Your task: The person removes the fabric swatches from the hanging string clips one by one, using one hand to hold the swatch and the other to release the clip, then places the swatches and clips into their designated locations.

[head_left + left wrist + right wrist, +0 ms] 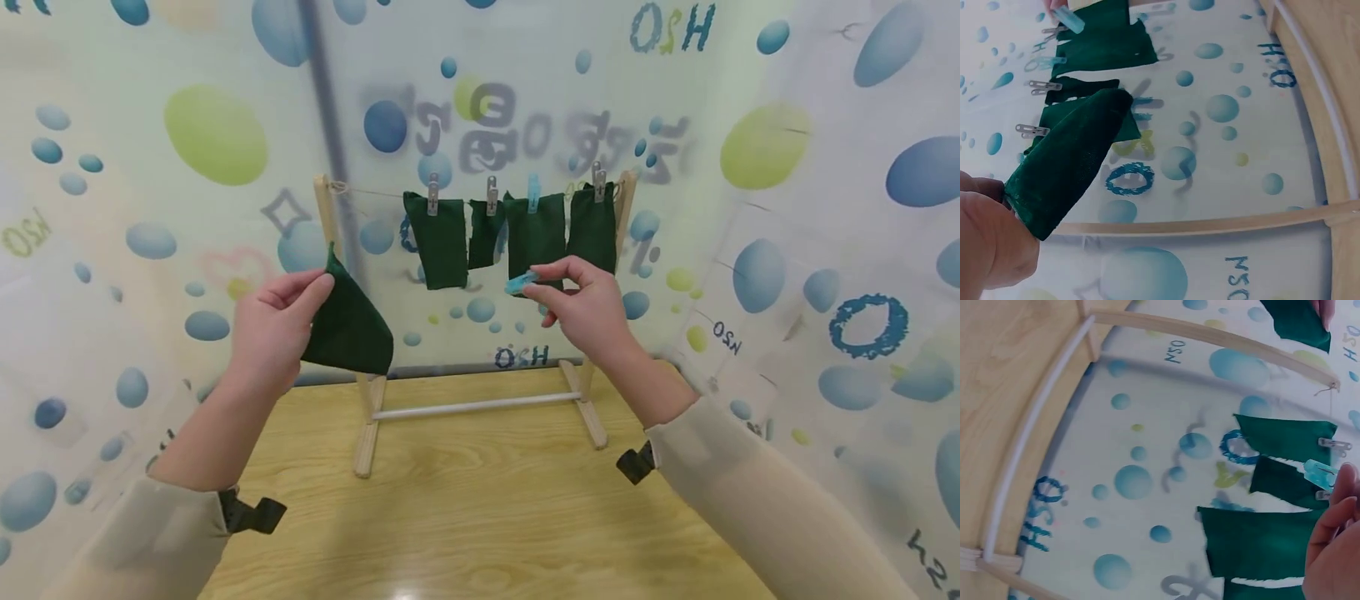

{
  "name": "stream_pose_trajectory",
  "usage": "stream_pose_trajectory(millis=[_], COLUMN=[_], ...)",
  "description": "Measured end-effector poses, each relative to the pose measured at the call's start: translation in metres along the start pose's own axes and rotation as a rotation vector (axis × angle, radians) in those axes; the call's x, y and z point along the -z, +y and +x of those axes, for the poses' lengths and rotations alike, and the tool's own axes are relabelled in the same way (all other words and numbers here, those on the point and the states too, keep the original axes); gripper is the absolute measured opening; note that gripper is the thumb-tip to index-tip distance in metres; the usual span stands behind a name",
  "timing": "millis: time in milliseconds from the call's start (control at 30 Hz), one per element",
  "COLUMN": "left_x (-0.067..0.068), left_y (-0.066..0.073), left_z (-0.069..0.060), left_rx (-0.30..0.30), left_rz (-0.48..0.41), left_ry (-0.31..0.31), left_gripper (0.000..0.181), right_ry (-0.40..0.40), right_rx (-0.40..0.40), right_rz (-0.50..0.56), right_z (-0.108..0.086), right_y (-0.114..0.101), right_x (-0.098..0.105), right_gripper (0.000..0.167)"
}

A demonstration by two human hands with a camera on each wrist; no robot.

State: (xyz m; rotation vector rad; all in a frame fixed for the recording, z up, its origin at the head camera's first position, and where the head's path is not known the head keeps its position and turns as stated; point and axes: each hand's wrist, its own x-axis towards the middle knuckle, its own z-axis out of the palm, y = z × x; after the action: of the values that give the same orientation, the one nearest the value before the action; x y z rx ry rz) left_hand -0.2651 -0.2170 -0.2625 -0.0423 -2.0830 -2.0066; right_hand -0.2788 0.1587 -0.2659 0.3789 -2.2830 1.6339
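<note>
My left hand (273, 333) pinches a dark green cloth (351, 327) by its top corner, left of the hanging cloths; in the left wrist view the cloth (1069, 159) stretches out from the fingertips. Between thumb and fingers my right hand (588, 308) holds a light blue clip (521, 282), in front of the hanging cloths; the right wrist view shows this clip (1320, 474) close to a hanging cloth (1285, 439). Several green cloths hang from the string, held by grey clips (432, 196) and a blue clip (533, 193).
A wooden rack stands on the wood-grain table (465, 500), with a left post (327, 212), a right post (626, 212) and a white lower bar (476, 407). The string (375, 192) runs between the post tops. Patterned curtains surround the table at the back and both sides.
</note>
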Motion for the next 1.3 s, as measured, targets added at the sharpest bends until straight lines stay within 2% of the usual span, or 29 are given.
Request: stream_pose_trajectory(millis=[133,333,567,833,1000,1100,1300], left_x=[0.012,0.025,0.036,0.049,0.054,0.057,0.063], left_y=[-0.015,-0.038,-0.061,-0.078,-0.085,-0.091,-0.103], left_z=[-0.009,-0.017,-0.027,-0.035,-0.040,-0.042,-0.043], left_rx=[0.046,0.126,0.217,0.265,0.307,0.324,0.302], left_rz=[0.079,0.114,0.166,0.220,0.259,0.284,0.296], left_ry=[-0.030,-0.056,-0.110,-0.087,-0.077,-0.065,-0.062], left_gripper=[0.039,0.034,0.060,0.065,0.072,0.074,0.071], right_ry=[0.000,0.009,0.016,0.036,0.022,0.003,-0.032], right_rx=[-0.068,-0.157,-0.194,-0.248,-0.307,-0.307,-0.305], right_rz=[-0.021,-0.007,-0.003,0.030,0.034,0.046,0.091], right_z=[-0.013,-0.031,-0.047,-0.059,-0.065,-0.068,-0.073], right_y=[0.020,0.048,0.077,0.099,0.109,0.115,0.130], right_x=[0.008,0.012,0.013,0.012,0.012,0.012,0.012], right_gripper=[0.027,0.029,0.029,0.032,0.037,0.040,0.042])
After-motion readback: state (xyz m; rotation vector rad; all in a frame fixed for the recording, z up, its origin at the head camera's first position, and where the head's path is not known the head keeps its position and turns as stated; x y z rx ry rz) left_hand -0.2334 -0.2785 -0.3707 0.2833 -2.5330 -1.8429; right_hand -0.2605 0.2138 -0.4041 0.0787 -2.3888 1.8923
